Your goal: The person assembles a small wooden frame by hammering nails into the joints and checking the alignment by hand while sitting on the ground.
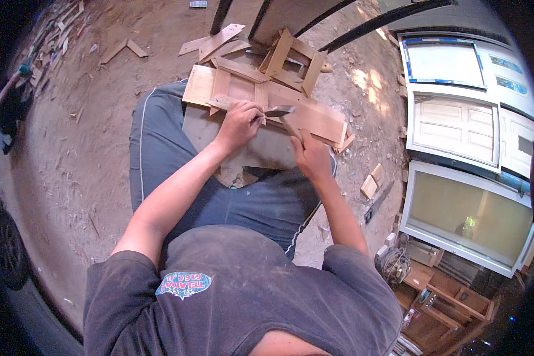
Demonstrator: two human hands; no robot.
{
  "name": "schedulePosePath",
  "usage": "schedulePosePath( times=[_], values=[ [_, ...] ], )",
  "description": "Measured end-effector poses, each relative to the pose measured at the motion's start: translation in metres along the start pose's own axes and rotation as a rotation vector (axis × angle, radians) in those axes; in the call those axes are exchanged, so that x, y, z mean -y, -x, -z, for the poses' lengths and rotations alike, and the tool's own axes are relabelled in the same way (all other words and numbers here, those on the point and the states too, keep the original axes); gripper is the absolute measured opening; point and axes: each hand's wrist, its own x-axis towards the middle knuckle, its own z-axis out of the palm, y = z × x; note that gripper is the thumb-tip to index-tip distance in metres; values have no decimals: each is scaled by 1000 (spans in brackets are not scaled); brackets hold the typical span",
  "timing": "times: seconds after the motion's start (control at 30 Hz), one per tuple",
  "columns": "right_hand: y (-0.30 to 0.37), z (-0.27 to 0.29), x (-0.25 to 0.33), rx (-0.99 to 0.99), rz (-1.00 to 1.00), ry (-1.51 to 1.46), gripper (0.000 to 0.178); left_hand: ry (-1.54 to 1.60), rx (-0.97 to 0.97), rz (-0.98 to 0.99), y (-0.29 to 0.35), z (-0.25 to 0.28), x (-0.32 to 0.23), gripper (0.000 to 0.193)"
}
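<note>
My left hand [241, 123] is closed, its fingers pinched around a thin strip of wood [221, 102]. Whether a nail is also between those fingers is too small to tell. In my right hand [312, 156] is the wooden handle of a hammer [280, 111]; its metal head lies close beside my left fingertips. Just beyond both hands a wide wooden board [314, 118] lies over a low work surface [202, 126] between my knees. A small wooden frame [296, 62] stands tilted at the far side, next to a stack of loose wood pieces [222, 44].
Two joined wood strips [124, 50] lie on the dirt floor at far left. To the right are small wood blocks [371, 183], a saw-like dark tool [378, 204], leaning white panels [454, 127], a glazed frame [469, 216] and a wooden tray [451, 302]. A vehicle wheel [6, 249] is at left.
</note>
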Motion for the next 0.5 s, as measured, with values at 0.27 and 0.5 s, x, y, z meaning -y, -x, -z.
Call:
schedulePosePath(
  times=[0.27,0.5],
  values=[
    [-2,-3,0,46,-64,-37,31,-27,-6,-5,-1,1,-1,13],
    [-3,-5,-2,85,-37,-17,36,3,-5,-4,-1,-2,1,13]
  ],
)
